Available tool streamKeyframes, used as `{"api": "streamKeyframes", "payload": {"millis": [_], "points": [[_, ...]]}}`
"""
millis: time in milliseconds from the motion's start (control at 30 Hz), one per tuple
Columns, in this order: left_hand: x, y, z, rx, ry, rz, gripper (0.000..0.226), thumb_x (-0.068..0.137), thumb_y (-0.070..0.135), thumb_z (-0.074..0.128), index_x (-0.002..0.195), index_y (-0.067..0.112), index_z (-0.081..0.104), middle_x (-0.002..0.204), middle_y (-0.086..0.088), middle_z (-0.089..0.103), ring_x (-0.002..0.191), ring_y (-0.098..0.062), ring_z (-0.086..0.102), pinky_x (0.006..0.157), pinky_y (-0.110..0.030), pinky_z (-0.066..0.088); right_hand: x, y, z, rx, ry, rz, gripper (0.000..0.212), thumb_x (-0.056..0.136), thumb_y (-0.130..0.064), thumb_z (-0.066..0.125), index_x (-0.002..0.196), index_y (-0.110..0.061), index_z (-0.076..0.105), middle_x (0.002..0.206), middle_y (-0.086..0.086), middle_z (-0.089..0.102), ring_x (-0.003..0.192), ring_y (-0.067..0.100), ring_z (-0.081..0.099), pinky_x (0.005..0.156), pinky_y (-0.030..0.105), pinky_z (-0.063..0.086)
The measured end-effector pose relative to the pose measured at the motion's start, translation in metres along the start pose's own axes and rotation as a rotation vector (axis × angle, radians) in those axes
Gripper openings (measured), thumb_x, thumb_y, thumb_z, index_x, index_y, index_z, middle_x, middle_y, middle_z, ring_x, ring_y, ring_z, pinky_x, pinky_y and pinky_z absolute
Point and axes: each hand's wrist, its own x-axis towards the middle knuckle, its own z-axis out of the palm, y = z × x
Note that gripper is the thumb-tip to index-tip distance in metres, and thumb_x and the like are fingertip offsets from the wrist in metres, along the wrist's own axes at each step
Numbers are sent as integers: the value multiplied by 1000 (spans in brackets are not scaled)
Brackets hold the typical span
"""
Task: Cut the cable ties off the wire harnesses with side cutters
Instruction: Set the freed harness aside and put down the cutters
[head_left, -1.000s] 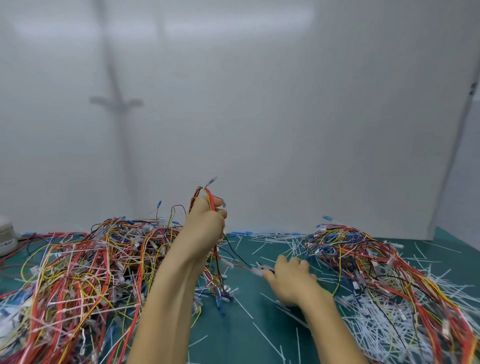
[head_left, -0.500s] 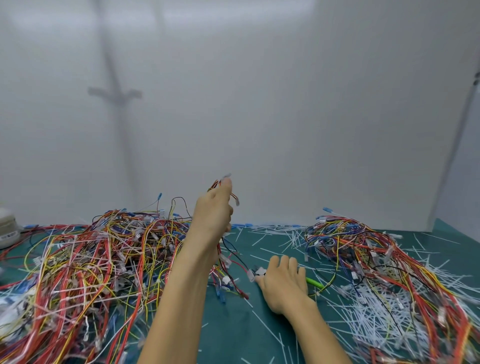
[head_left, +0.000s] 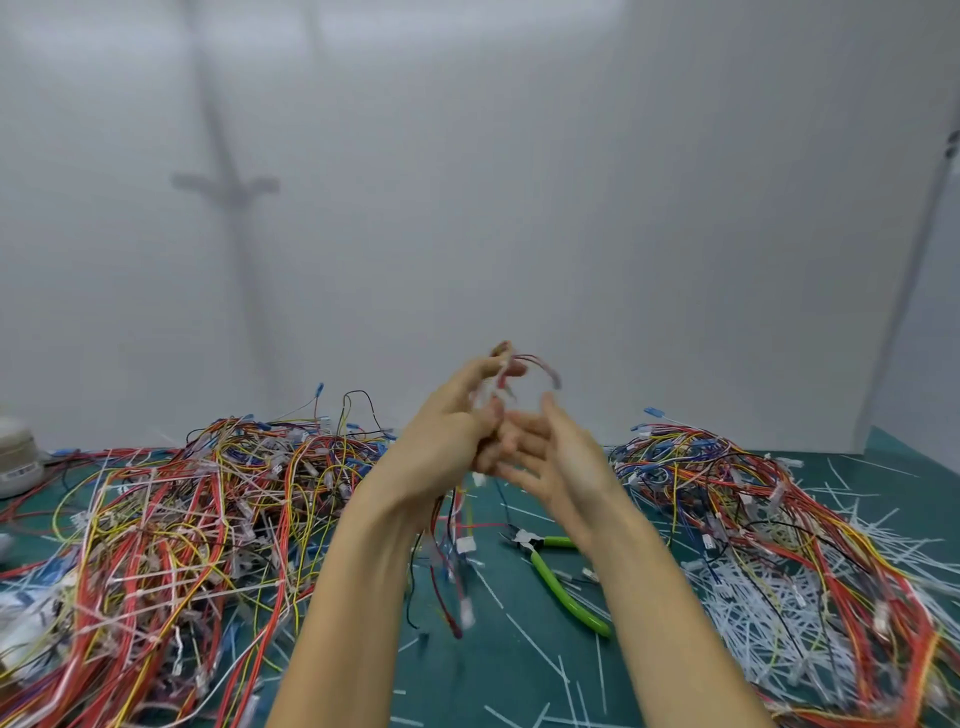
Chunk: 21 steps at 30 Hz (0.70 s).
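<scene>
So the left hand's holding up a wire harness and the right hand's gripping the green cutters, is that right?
Not quite. In the head view the green cutters lie on the mat, untouched. The right hand is open beside the left hand, which does hold the wire harness.

Place: a workbench for sorting wire harnesses, in a workshop or small assembly room.
Surface: dark green cutting mat covering the bench.
Left: a big tangled heap of wires, red, yellow and blue, many with cable ties on.
Right: a second heap of wires over a litter of cut white ties.
Tool: green-handled side cutters lying on the mat, near centre.
Far: a plain white wall close behind the bench.
Far left: a white device, partly out of view.
</scene>
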Motion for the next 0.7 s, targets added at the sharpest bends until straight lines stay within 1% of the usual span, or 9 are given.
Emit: {"api": "streamKeyframes", "payload": {"millis": [67,100,200,300,367,467,533,633,700], "points": [[-3,-1,0,81,-165,53,38,100,-9,35,126,10,55,69,-17,56,48,-10,46,52,-16,40,-9,-22,-1,295,-100,40,62,102,-55,33,111,-1,62,98,16,74,68,21,68,64,31,51],[-4,-1,0,117,-228,62,39,98,-11,35,122,11,57,70,-10,58,53,-14,48,56,-19,44,-14,-32,-3,378,-137,51,65,100,-57,34,115,1,60,105,20,72,67,23,69,61,31,50],[-4,-1,-1,182,-320,15,38,96,-12,38,114,13,60,79,-8,64,59,-18,57,67,-24,52,-28,-58,-15,437,-163,20,56,99,-48,41,118,1,61,112,19,72,83,25,73,67,32,58],[-4,-2,-1,223,-397,-25,32,93,-11,52,112,10,68,88,-14,70,76,-21,66,82,-31,58,-37,-70,-21,287,-129,-18,45,101,-39,42,113,-2,64,98,12,76,68,16,70,59,25,57],[-6,-2,-1,250,-456,-23,28,90,-5,63,107,15,73,93,-22,73,85,-18,65,95,-40,52,-39,-71,-18,209,-119,-13,49,103,-41,39,116,0,61,94,13,76,60,15,67,54,24,54],[-6,-4,-2,316,-545,-39,31,87,-2,68,103,23,77,94,-21,74,86,-15,64,93,-35,52,-40,-69,-14,254,-120,36,54,103,-50,30,119,-1,51,91,18,76,57,20,69,51,26,54],[-5,-7,-2,372,-557,-77,31,87,-2,68,107,19,76,94,-14,76,89,-13,66,91,-32,54,-39,-68,-12,189,-85,32,45,106,-44,27,115,-6,48,85,17,76,56,20,70,50,25,53],[0,-13,-5,565,-499,-79,32,85,-4,66,108,17,76,97,-5,77,93,-11,70,90,-31,56,-38,-67,-13,-75,-123,-22,34,107,-29,31,109,-6,57,83,13,77,57,19,70,55,26,53],[4,-18,-5,633,-356,-118,41,86,-11,53,112,12,73,99,-7,76,95,-15,71,91,-37,56,-39,-66,-14,-170,-194,-89,32,106,-24,35,105,-7,61,84,10,76,62,19,70,64,28,52]]}}
